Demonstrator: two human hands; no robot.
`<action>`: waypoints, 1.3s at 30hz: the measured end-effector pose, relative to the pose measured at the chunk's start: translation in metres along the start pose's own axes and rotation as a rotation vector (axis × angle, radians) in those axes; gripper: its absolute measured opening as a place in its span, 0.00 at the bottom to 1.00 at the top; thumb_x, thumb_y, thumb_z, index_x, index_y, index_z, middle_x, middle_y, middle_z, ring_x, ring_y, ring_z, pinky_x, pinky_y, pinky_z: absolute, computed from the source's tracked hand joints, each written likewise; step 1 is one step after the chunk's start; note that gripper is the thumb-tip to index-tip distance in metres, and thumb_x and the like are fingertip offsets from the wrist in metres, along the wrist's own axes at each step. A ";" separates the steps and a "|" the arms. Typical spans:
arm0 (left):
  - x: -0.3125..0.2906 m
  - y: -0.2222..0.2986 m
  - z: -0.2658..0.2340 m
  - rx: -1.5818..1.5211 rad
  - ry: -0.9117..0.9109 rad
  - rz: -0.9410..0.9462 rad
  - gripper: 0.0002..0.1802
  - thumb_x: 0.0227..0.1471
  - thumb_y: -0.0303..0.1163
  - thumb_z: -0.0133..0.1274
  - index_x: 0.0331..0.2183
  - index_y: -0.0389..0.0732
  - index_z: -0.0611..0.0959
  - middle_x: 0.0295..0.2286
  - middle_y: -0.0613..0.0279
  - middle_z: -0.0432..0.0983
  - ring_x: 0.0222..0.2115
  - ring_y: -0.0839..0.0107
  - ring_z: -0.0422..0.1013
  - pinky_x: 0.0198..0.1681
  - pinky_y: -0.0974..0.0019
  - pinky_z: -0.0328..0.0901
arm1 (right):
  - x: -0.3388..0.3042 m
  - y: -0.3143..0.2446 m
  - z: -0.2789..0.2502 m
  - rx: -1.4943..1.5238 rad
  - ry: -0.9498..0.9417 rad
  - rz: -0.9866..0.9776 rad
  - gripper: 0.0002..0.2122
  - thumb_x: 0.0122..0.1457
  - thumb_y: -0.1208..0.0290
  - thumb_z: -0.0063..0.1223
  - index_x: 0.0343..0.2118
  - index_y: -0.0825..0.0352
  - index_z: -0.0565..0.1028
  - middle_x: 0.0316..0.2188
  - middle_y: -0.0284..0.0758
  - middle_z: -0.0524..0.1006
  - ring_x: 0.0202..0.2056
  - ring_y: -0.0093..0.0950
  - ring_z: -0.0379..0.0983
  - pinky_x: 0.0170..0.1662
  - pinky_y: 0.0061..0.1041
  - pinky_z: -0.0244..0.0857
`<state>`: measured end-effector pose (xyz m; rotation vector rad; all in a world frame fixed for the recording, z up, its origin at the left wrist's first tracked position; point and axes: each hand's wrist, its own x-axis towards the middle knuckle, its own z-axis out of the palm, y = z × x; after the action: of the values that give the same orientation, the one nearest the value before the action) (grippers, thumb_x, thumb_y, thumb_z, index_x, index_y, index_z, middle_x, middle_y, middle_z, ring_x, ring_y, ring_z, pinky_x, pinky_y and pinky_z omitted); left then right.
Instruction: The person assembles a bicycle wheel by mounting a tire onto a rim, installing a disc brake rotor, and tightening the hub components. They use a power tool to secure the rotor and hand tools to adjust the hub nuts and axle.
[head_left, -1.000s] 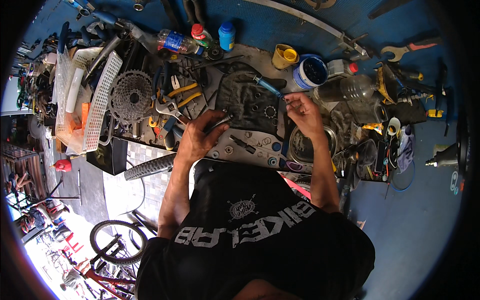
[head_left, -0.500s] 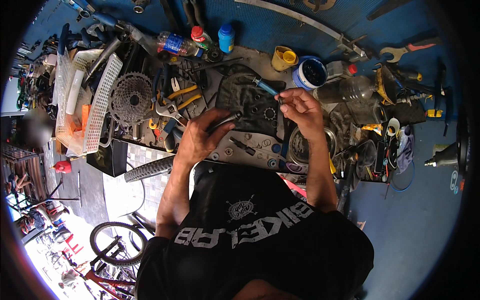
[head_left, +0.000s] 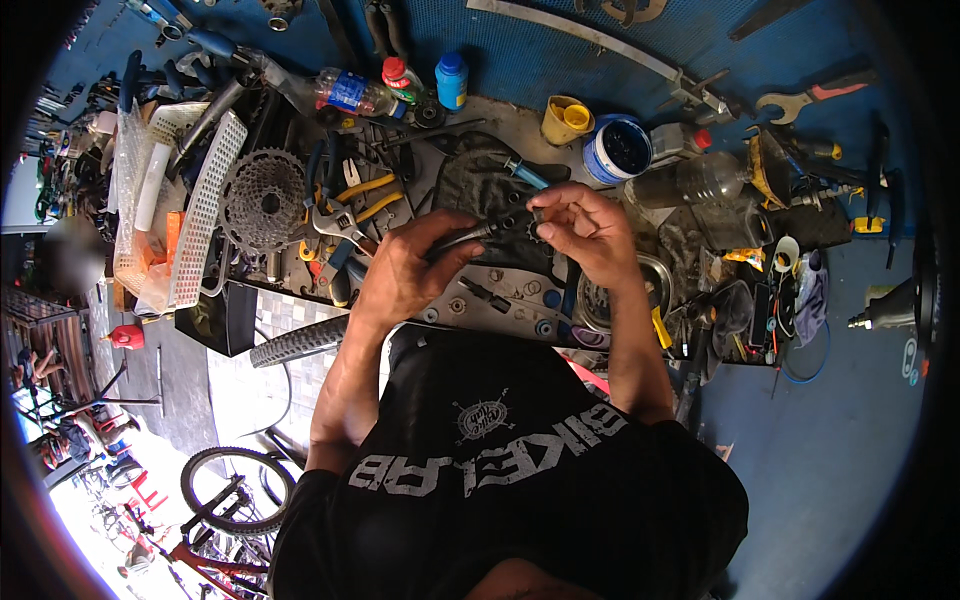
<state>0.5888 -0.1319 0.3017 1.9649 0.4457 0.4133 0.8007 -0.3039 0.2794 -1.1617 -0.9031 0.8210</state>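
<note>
My left hand point(head_left: 405, 265) is closed around a dark, slim metal bike part point(head_left: 468, 236), whose end points toward my other hand. Thumb and fingers of my right hand point(head_left: 588, 232) are pinched close to that end; whatever they hold is small, dark and unclear. Both hands are over a black cloth or mat point(head_left: 465, 165) on the bench. Just beyond my right fingertips lies a blue syringe-like tube point(head_left: 527, 174). Nearer me, a grey mat point(head_left: 510, 310) carries a black cylindrical part point(head_left: 485, 293) and several small rings.
To the left are a bike cassette point(head_left: 262, 200), yellow-handled pliers point(head_left: 365, 190), an adjustable wrench point(head_left: 340, 225) and a white perforated basket point(head_left: 205, 210). At the back stand bottles point(head_left: 452, 80), a yellow cup point(head_left: 567, 121) and a white tub point(head_left: 617, 150) of dark blue stuff. A round metal bowl point(head_left: 655, 280) sits right.
My right hand has moved left and slightly nearer me, bringing its fingertips close to the end of the part in my left hand. The left hand has shifted slightly.
</note>
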 end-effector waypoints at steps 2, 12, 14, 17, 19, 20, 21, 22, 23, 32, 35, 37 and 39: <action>0.001 0.003 0.000 0.009 -0.002 0.038 0.17 0.55 0.29 0.68 0.46 0.35 0.85 0.37 0.52 0.85 0.34 0.62 0.82 0.35 0.63 0.74 | 0.002 -0.003 0.006 -0.207 -0.037 -0.083 0.15 0.59 0.82 0.67 0.49 0.68 0.79 0.40 0.31 0.80 0.36 0.16 0.74 0.38 0.19 0.69; 0.003 0.016 -0.007 0.077 -0.003 0.129 0.15 0.55 0.27 0.68 0.44 0.35 0.85 0.34 0.55 0.85 0.29 0.68 0.81 0.31 0.64 0.73 | 0.014 -0.028 0.024 -0.492 -0.133 -0.179 0.15 0.57 0.80 0.69 0.47 0.66 0.82 0.39 0.34 0.82 0.35 0.20 0.76 0.37 0.23 0.70; 0.004 0.016 -0.007 0.097 0.011 0.170 0.15 0.55 0.28 0.68 0.44 0.35 0.85 0.35 0.56 0.85 0.29 0.66 0.82 0.32 0.64 0.73 | 0.015 -0.030 0.025 -0.520 -0.137 -0.192 0.15 0.56 0.79 0.70 0.47 0.65 0.82 0.39 0.33 0.82 0.34 0.21 0.77 0.36 0.23 0.70; 0.005 0.015 -0.007 0.121 0.020 0.197 0.15 0.54 0.28 0.69 0.44 0.35 0.86 0.36 0.56 0.85 0.29 0.64 0.82 0.32 0.63 0.73 | 0.016 -0.033 0.025 -0.568 -0.144 -0.205 0.16 0.56 0.78 0.71 0.48 0.64 0.82 0.38 0.33 0.82 0.34 0.22 0.77 0.36 0.23 0.71; 0.005 0.015 -0.008 0.128 0.006 0.179 0.16 0.54 0.28 0.69 0.44 0.35 0.86 0.36 0.55 0.85 0.30 0.63 0.82 0.33 0.62 0.73 | 0.016 -0.035 0.025 -0.585 -0.154 -0.193 0.16 0.55 0.80 0.71 0.47 0.67 0.83 0.38 0.34 0.83 0.34 0.22 0.77 0.37 0.22 0.70; 0.004 0.015 -0.008 0.126 -0.001 0.168 0.16 0.54 0.28 0.69 0.44 0.35 0.86 0.37 0.55 0.85 0.30 0.63 0.82 0.33 0.62 0.73 | 0.016 -0.036 0.025 -0.588 -0.151 -0.187 0.16 0.55 0.80 0.71 0.47 0.67 0.83 0.38 0.34 0.83 0.34 0.21 0.78 0.37 0.22 0.70; 0.004 0.015 -0.008 0.134 -0.006 0.165 0.16 0.54 0.28 0.69 0.44 0.35 0.86 0.37 0.55 0.85 0.30 0.63 0.82 0.33 0.62 0.73 | 0.016 -0.036 0.025 -0.591 -0.148 -0.181 0.16 0.55 0.80 0.71 0.47 0.67 0.83 0.38 0.34 0.83 0.34 0.21 0.78 0.37 0.22 0.70; 0.004 0.015 -0.009 0.147 -0.004 0.173 0.16 0.54 0.28 0.69 0.44 0.35 0.86 0.37 0.55 0.85 0.30 0.63 0.82 0.33 0.62 0.73 | 0.016 -0.036 0.025 -0.595 -0.145 -0.175 0.16 0.55 0.80 0.71 0.47 0.67 0.83 0.37 0.34 0.83 0.34 0.21 0.78 0.37 0.22 0.71; 0.004 0.015 -0.009 0.142 -0.005 0.170 0.16 0.53 0.28 0.69 0.44 0.35 0.86 0.37 0.55 0.85 0.30 0.63 0.82 0.32 0.62 0.73 | 0.016 -0.036 0.025 -0.582 -0.142 -0.176 0.16 0.55 0.80 0.71 0.47 0.67 0.83 0.37 0.34 0.83 0.33 0.21 0.78 0.36 0.23 0.71; 0.003 0.015 -0.010 0.133 -0.003 0.154 0.16 0.54 0.30 0.69 0.44 0.36 0.86 0.37 0.55 0.86 0.30 0.61 0.82 0.32 0.61 0.74 | 0.019 -0.037 0.027 -0.623 -0.150 -0.181 0.13 0.58 0.73 0.71 0.45 0.66 0.82 0.34 0.33 0.83 0.31 0.22 0.80 0.34 0.24 0.72; 0.004 0.015 -0.009 0.133 -0.004 0.144 0.16 0.53 0.33 0.69 0.43 0.39 0.87 0.38 0.55 0.86 0.36 0.51 0.83 0.37 0.57 0.75 | 0.020 -0.039 0.028 -0.695 -0.140 -0.153 0.09 0.62 0.68 0.68 0.39 0.67 0.81 0.30 0.35 0.82 0.28 0.27 0.80 0.32 0.27 0.72; 0.005 0.014 -0.008 0.133 0.003 0.192 0.16 0.53 0.33 0.70 0.42 0.39 0.87 0.38 0.55 0.86 0.36 0.51 0.83 0.37 0.57 0.75 | 0.020 -0.038 0.029 -0.769 -0.148 -0.117 0.11 0.65 0.64 0.65 0.36 0.68 0.80 0.28 0.36 0.81 0.26 0.30 0.79 0.31 0.29 0.71; 0.005 0.013 -0.007 0.138 0.004 0.206 0.16 0.53 0.33 0.70 0.42 0.38 0.87 0.38 0.55 0.86 0.36 0.51 0.83 0.37 0.57 0.75 | 0.023 -0.034 0.031 -0.865 -0.181 -0.037 0.13 0.66 0.62 0.63 0.33 0.68 0.80 0.26 0.37 0.81 0.24 0.33 0.77 0.31 0.30 0.70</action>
<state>0.5916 -0.1289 0.3173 2.1531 0.2811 0.5290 0.7849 -0.2785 0.3208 -1.8187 -1.4999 0.5011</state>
